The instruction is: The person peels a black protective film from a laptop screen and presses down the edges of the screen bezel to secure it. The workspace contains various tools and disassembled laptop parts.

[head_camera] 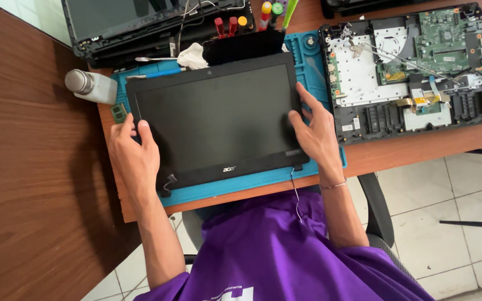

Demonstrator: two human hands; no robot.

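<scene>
A detached black laptop screen panel (213, 120) lies flat on a blue work mat (308, 56), its dark display facing up. My left hand (132, 150) grips the panel's left edge, thumb on the bezel. At the right edge, my right hand (313, 131) rests with its fingers spread over the bezel and the corner of the display. A thin cable (295, 192) hangs from the panel's near right corner toward my purple shirt.
An opened laptop base (414, 67) with exposed green circuit board lies at the right. Another black laptop (140, 25) sits at the back left. A small white bottle (91, 85), a memory stick (119, 112), tweezers and coloured screwdriver handles (246, 22) surround the mat.
</scene>
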